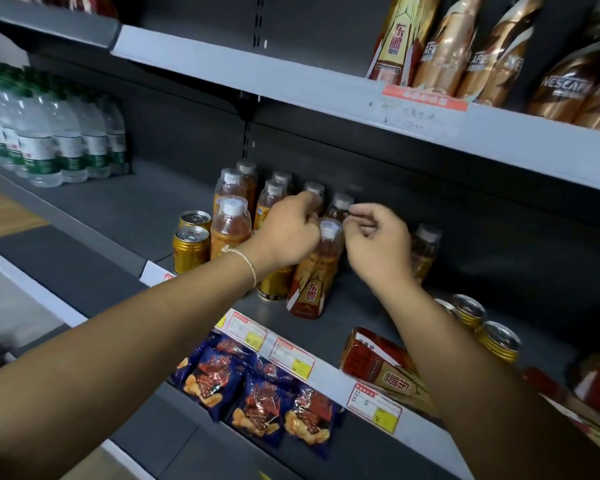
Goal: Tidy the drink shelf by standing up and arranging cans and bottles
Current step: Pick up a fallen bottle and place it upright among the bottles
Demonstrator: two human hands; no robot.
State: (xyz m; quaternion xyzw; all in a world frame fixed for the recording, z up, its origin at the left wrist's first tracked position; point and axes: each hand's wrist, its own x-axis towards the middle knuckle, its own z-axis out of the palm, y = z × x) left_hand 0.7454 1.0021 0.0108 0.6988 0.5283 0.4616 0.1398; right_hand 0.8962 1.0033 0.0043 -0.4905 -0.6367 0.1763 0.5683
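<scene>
Several orange drink bottles with clear caps stand in a cluster on the middle shelf (378, 306). The front bottle (312, 282) stands upright between my hands. My left hand (288, 233) reaches over a gold can (273, 284), its fingers curled against the back bottle (315, 191); whether they hold it is hidden. My right hand (374, 240) hovers just right of the front bottle's cap, fingers curled and thumb on forefinger, with nothing seen in it. Two gold cans (191, 249) stand upright at the left. A lone bottle (425, 251) stands to the right.
A red and gold bottle (378, 365) lies on its side at the shelf's front edge, with upright gold cans (499, 341) behind it. Water bottles (49, 140) fill the far left. Coffee bottles (561, 77) line the upper shelf. Snack bags (257, 393) hang below.
</scene>
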